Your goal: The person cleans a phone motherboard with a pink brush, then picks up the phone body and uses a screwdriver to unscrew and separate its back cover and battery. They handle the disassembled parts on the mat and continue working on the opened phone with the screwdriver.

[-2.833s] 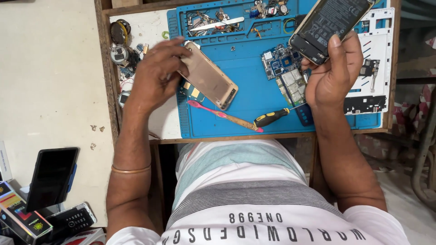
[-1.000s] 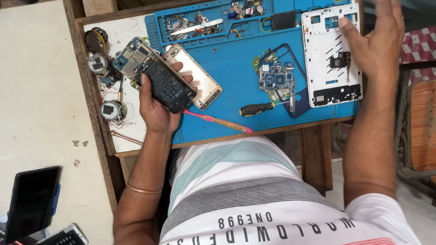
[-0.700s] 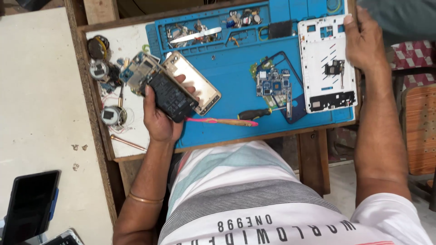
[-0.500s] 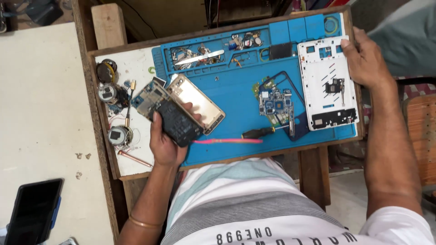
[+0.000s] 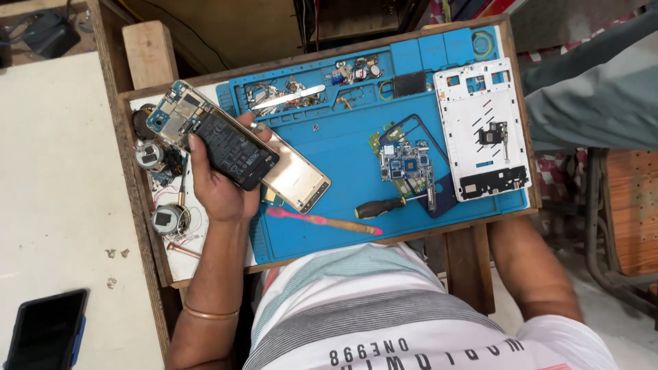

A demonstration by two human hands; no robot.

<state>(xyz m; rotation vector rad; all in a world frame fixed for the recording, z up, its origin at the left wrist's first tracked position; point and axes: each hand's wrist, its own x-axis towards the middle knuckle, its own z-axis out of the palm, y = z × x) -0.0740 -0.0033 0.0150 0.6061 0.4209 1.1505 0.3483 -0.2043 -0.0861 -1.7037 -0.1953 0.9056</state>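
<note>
We see the left hand (image 5: 223, 185) clamped around an opened phone with a black battery and exposed blue circuit board (image 5: 216, 140), held above the left edge of the blue silicone work mat (image 5: 329, 137). Just beside it, partly under its lower end, a gold metal phone back cover (image 5: 295, 178) lies on the mat. A pink plastic pry tool (image 5: 322, 220) and a black-handled screwdriver (image 5: 380, 205) lie near the mat's front edge. A white plastic phone frame (image 5: 483, 130) rests at the right edge. The right hand is out of sight below the table, so we cannot tell its state.
</note>
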